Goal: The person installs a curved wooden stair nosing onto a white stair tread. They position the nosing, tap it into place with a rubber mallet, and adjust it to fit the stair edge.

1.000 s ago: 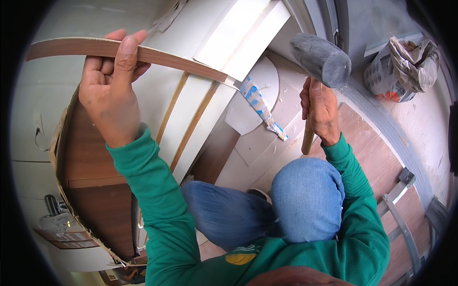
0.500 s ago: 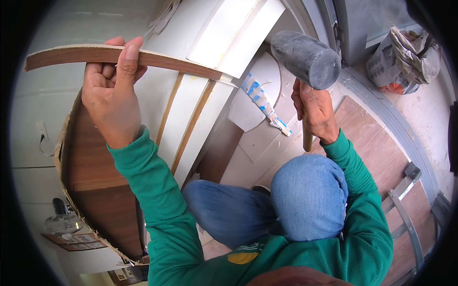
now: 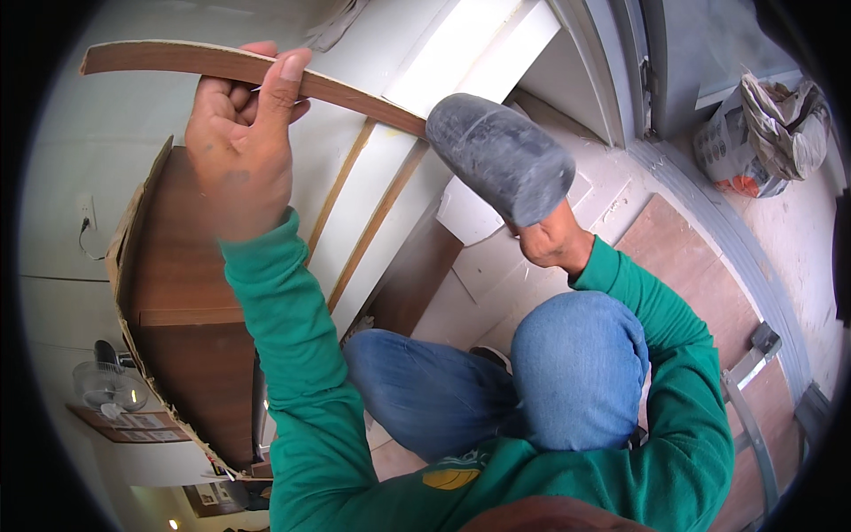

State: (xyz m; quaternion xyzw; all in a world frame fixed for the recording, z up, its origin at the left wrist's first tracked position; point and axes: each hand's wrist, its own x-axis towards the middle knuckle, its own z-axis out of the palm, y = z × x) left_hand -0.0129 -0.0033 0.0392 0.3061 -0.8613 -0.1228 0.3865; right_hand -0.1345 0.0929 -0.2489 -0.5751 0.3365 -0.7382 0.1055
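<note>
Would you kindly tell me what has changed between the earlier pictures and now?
The mallet in the right hand has swung to the picture's left and slightly down; its head now meets the right end of the wood strip in view, though actual contact is unclear. Nothing was taken hold of or let go: the left hand still grips the strip, the right hand the mallet.

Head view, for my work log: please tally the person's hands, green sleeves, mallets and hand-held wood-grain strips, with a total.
Hands: 2, left hand and right hand
Green sleeves: 2, left sleeve and right sleeve
Mallet: 1
Wood-grain strip: 1
Total: 6
</note>
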